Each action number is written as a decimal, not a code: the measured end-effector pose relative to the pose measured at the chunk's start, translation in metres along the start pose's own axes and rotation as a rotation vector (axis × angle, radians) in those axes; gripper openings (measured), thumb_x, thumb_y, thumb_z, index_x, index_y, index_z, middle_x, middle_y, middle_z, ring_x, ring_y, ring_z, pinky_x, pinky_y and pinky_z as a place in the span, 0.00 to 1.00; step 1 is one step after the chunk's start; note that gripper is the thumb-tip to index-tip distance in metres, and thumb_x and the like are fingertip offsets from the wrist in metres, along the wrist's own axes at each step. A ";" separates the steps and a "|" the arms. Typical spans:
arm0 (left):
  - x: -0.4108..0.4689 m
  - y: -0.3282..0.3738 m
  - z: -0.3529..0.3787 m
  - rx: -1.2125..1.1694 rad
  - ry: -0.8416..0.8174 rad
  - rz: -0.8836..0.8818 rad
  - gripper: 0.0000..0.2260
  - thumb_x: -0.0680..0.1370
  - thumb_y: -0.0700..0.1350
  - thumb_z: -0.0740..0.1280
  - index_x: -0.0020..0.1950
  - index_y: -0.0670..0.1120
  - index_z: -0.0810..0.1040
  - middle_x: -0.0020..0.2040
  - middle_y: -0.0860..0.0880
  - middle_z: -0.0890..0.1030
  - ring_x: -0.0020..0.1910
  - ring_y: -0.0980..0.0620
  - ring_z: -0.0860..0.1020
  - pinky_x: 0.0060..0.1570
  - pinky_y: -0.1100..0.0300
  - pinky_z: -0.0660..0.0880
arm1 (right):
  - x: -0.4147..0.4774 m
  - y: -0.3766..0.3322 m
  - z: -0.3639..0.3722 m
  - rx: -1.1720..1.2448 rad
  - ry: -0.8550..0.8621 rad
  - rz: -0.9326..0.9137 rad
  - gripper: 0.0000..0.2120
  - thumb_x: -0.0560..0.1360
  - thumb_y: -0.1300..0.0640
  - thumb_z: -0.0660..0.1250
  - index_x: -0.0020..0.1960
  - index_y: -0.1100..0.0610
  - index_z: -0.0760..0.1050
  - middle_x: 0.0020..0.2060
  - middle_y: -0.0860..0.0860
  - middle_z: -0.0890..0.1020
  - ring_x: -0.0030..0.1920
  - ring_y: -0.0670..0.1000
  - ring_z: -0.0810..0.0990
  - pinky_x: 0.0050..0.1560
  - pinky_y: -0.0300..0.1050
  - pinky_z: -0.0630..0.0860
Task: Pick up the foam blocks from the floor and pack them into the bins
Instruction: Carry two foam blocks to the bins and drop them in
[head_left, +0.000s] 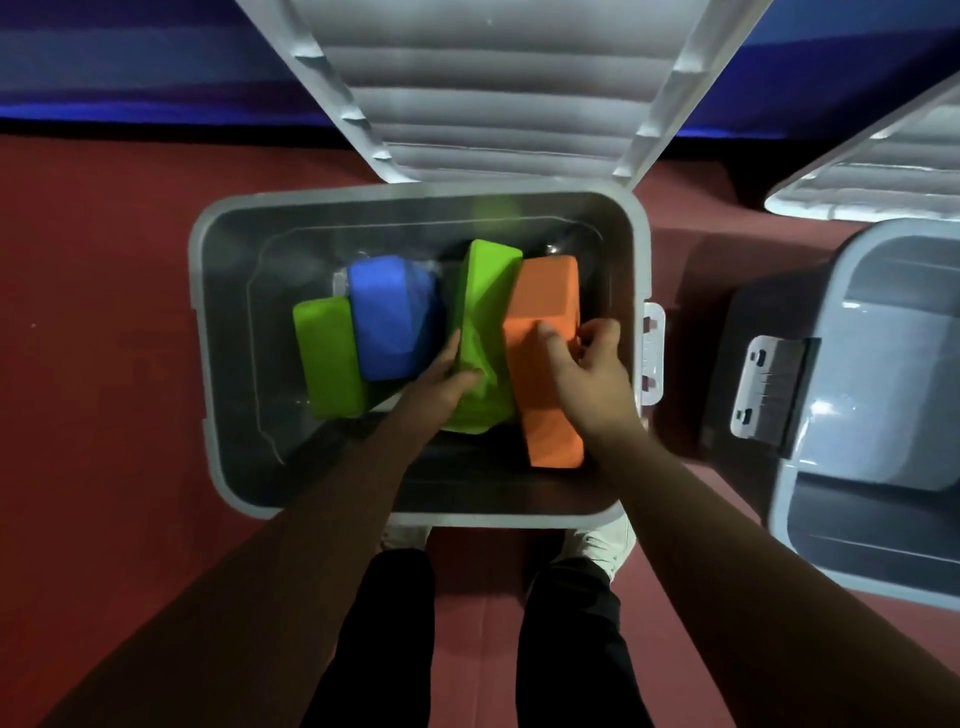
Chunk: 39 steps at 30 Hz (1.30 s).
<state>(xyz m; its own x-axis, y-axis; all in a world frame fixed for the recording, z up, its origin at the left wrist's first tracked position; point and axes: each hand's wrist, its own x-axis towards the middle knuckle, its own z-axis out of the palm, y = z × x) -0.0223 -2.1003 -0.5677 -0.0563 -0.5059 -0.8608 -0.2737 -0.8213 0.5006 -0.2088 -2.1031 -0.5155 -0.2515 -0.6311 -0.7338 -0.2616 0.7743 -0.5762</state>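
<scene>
An open grey bin (208, 364) stands on the red floor right below me, its lid (493, 88) tipped up at the far side. Inside lie a flat green block (327, 358) at the left, a blue block (389, 317) partly over it, a tall green block (485, 306) in the middle and an orange block (545, 296) to the right. My left hand (441, 384) grips the near end of the tall green block. My right hand (587, 369) has thumb and fingers curled on the orange block's right edge.
A second grey bin (883, 405) stands open at the right, its lid (872, 176) raised behind it. A latch (652, 358) sticks out between the two bins. My legs and white shoes (602, 545) are at the near side. A blue wall runs along the far edge.
</scene>
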 end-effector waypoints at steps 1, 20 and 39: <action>0.006 -0.004 0.000 0.007 0.014 -0.010 0.41 0.63 0.60 0.70 0.76 0.64 0.61 0.71 0.57 0.73 0.65 0.54 0.75 0.68 0.49 0.71 | 0.007 0.000 0.004 -0.030 0.011 -0.003 0.19 0.78 0.40 0.63 0.58 0.52 0.65 0.53 0.54 0.80 0.53 0.57 0.80 0.59 0.54 0.74; -0.006 0.038 -0.005 0.368 0.208 0.151 0.12 0.76 0.46 0.70 0.56 0.45 0.73 0.52 0.45 0.80 0.52 0.47 0.78 0.51 0.58 0.73 | 0.005 -0.021 -0.003 -0.267 0.023 -0.058 0.24 0.77 0.50 0.65 0.69 0.61 0.69 0.65 0.63 0.73 0.65 0.62 0.72 0.64 0.48 0.67; -0.546 0.472 -0.089 0.515 0.445 0.761 0.09 0.79 0.49 0.66 0.57 0.48 0.77 0.52 0.49 0.79 0.49 0.52 0.77 0.52 0.56 0.75 | -0.441 -0.397 -0.281 -0.277 0.432 -0.498 0.29 0.77 0.44 0.65 0.72 0.58 0.68 0.67 0.56 0.73 0.66 0.59 0.72 0.65 0.56 0.70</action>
<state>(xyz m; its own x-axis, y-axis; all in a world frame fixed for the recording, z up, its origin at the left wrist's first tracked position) -0.0353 -2.2356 0.1468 -0.0548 -0.9846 -0.1663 -0.6998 -0.0809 0.7098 -0.2560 -2.1451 0.1383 -0.3723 -0.9131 -0.1664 -0.6539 0.3853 -0.6512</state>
